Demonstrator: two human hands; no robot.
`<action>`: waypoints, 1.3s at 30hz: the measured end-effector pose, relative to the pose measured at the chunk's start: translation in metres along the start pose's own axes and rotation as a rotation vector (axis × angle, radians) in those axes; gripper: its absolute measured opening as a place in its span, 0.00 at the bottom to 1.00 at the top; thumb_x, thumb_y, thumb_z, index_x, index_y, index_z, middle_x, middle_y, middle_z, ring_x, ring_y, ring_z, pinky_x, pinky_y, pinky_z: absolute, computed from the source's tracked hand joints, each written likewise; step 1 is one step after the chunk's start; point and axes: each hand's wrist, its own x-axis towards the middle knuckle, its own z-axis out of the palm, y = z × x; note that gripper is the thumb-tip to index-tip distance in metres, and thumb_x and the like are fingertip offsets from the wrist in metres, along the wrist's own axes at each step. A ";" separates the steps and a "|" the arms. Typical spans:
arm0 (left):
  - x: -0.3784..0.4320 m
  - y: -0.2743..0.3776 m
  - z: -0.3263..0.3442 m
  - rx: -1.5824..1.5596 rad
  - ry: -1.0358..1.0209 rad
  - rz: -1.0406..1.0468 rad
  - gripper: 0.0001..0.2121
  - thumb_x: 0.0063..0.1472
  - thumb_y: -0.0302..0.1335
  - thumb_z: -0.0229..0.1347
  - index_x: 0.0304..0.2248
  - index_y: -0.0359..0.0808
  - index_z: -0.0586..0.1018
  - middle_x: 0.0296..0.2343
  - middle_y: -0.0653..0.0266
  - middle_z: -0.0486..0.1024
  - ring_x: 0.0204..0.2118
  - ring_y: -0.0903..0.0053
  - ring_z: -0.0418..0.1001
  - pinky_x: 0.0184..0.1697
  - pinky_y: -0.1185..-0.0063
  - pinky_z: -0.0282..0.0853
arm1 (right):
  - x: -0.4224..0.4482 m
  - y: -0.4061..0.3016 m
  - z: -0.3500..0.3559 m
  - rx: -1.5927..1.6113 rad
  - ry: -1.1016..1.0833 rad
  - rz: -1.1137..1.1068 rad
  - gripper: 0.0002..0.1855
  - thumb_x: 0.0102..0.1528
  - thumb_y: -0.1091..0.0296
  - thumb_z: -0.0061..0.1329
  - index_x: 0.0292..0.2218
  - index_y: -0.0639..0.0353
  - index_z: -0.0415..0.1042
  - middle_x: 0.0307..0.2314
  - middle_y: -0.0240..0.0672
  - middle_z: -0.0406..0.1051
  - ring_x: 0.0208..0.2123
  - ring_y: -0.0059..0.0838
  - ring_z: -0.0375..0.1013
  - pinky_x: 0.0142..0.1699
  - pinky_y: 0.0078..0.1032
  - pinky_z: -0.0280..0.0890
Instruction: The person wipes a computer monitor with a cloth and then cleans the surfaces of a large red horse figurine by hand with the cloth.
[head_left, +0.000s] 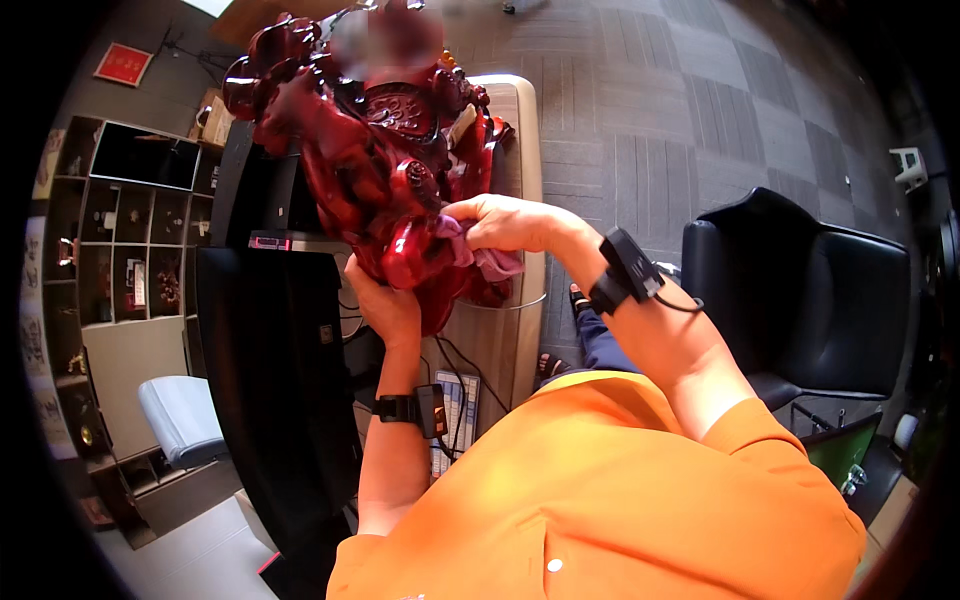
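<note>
A large, glossy dark-red carved statue (352, 165) stands on a wood-topped desk (529, 157), its upper part blurred. My right hand (506, 223) pinches a crumpled pinkish-purple cloth (495, 262) and presses part of it against the statue's lower right side, beside a rounded, shiny bulge. The cloth's loose end hangs below my fingers. On the other side, my left hand (386, 304) rests against the statue's lower left edge; its fingertips are hidden behind the carving, so its grip is partly out of sight.
A black monitor (277, 360) stands close to my left forearm. Under that forearm lies a white-and-blue keyboard (455, 412), with black cables (472, 364) nearby on the desk. A black armchair (810, 300) stands on the grey carpet at right. Shelves (135, 240) line the far left.
</note>
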 end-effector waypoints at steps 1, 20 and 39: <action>-0.001 -0.004 0.000 -0.002 -0.003 0.000 0.26 0.67 0.34 0.62 0.59 0.36 0.67 0.49 0.46 0.77 0.51 0.46 0.77 0.52 0.61 0.71 | -0.003 -0.003 0.003 -0.111 0.022 -0.038 0.26 0.52 0.82 0.48 0.53 0.61 0.77 0.40 0.31 0.77 0.39 0.26 0.78 0.47 0.24 0.73; -0.007 -0.020 -0.003 0.019 -0.065 0.125 0.26 0.62 0.24 0.63 0.57 0.32 0.66 0.50 0.53 0.73 0.53 0.61 0.73 0.59 0.69 0.67 | 0.031 0.023 0.033 0.910 0.477 -0.005 0.10 0.66 0.60 0.47 0.41 0.55 0.73 0.29 0.31 0.75 0.28 0.24 0.76 0.33 0.29 0.72; -0.013 -0.060 -0.008 0.012 -0.316 0.001 0.32 0.70 0.54 0.52 0.61 0.38 0.66 0.55 0.55 0.73 0.53 0.59 0.76 0.54 0.61 0.77 | 0.007 0.024 0.054 1.091 0.469 -0.218 0.25 0.66 0.72 0.47 0.62 0.55 0.64 0.45 0.32 0.74 0.41 0.22 0.77 0.47 0.25 0.75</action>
